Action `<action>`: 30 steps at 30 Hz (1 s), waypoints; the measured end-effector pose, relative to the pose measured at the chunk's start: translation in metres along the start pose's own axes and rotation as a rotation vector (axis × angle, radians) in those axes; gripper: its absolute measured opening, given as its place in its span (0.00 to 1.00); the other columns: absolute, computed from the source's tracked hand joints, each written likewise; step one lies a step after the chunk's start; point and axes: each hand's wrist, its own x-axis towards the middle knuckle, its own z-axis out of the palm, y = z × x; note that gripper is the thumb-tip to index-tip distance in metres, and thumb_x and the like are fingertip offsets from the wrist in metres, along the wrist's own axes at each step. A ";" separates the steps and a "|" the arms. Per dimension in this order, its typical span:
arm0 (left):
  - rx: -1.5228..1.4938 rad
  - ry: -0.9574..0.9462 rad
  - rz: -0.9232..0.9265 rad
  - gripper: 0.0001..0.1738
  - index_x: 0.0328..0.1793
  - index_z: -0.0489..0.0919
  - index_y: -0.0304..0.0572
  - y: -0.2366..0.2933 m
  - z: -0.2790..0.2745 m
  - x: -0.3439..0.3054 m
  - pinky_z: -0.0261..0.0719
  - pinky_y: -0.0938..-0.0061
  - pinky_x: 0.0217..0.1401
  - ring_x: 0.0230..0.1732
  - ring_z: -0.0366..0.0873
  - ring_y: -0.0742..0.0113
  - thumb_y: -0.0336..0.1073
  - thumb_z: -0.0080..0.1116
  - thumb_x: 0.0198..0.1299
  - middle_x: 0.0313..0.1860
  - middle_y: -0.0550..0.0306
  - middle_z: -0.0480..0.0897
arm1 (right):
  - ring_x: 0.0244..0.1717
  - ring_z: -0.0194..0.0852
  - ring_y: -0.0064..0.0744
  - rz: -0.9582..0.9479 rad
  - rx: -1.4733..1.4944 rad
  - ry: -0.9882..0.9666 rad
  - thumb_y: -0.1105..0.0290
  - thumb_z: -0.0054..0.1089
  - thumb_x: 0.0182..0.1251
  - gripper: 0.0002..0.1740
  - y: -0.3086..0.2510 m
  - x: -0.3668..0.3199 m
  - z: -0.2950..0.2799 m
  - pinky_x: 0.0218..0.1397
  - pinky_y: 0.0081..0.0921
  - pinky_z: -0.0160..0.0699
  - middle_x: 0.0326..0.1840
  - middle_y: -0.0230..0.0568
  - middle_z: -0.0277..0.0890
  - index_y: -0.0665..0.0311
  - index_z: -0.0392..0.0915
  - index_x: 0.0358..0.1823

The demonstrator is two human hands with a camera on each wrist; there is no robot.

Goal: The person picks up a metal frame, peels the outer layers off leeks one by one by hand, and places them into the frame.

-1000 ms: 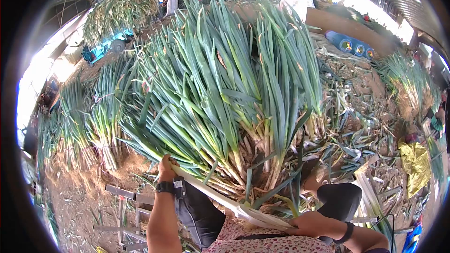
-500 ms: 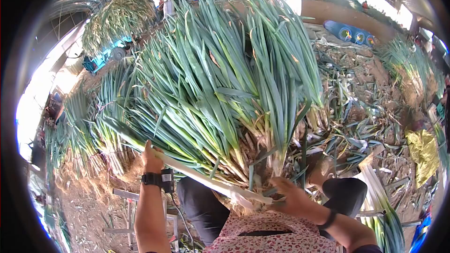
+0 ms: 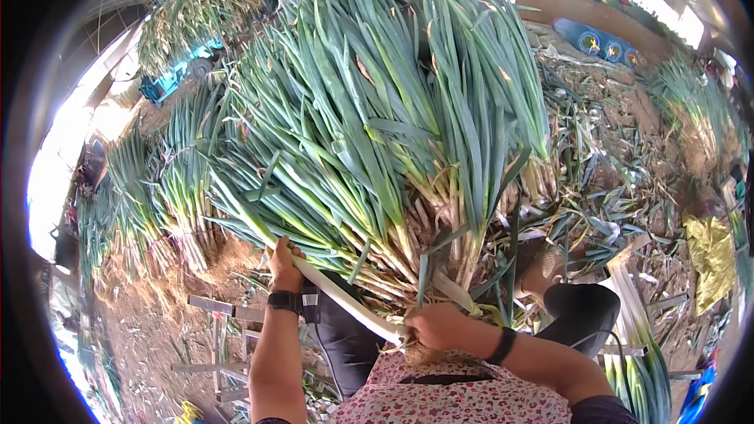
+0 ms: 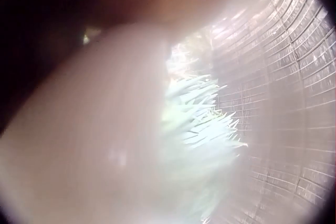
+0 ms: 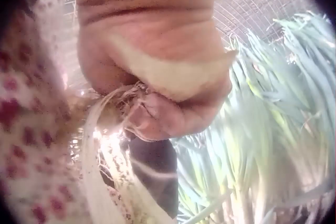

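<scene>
A long green onion [image 3: 345, 301] slants across the lap in the head view, its green leaves up to the left and its root end low near the apron. My left hand [image 3: 284, 265] grips it where white turns to green. Over the root end, my right hand [image 3: 440, 327] is curled, with a loose pale strip of outer skin [image 3: 457, 292] beside it. In the right wrist view, fine roots and pale strips [image 5: 100, 176] come out below the curled fingers. The left wrist view is mostly filled by the blurred white stalk [image 4: 100, 129].
A big heap of green onions [image 3: 353, 110] lies right ahead of the knees. Standing bundles [image 3: 181, 204] are at left, and trimmed stalks [image 3: 632, 338] lie at right. Leaf scraps cover the ground [image 3: 605, 165]. A metal frame [image 3: 212, 306] and a yellow sack [image 3: 709, 263] flank the person.
My right hand, earlier farther right beyond the root end, has moved left onto it, and a pale strip now hangs beside it. My left hand keeps its grip on the green onion.
</scene>
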 end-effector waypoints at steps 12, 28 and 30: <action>0.036 0.058 0.170 0.16 0.47 0.63 0.51 0.011 0.022 -0.019 0.68 0.75 0.17 0.16 0.66 0.70 0.50 0.47 0.63 0.24 0.57 0.71 | 0.51 0.73 0.46 0.180 0.168 0.125 0.63 0.59 0.57 0.23 0.030 -0.073 -0.028 0.51 0.37 0.73 0.49 0.47 0.74 0.61 0.72 0.55; 0.078 -0.157 0.431 0.11 0.40 0.65 0.47 0.047 0.051 -0.068 0.68 0.78 0.22 0.21 0.68 0.73 0.37 0.56 0.60 0.27 0.61 0.70 | 0.32 0.74 0.43 -0.143 0.323 0.329 0.67 0.65 0.52 0.10 -0.020 0.063 0.060 0.34 0.34 0.73 0.29 0.41 0.72 0.62 0.72 0.29; 0.122 -0.131 0.477 0.11 0.39 0.65 0.47 0.046 0.055 -0.070 0.68 0.78 0.21 0.20 0.68 0.74 0.37 0.57 0.60 0.26 0.61 0.70 | 0.32 0.74 0.43 -0.193 0.256 0.281 0.68 0.64 0.53 0.10 -0.026 0.056 0.054 0.35 0.33 0.74 0.31 0.40 0.72 0.62 0.72 0.31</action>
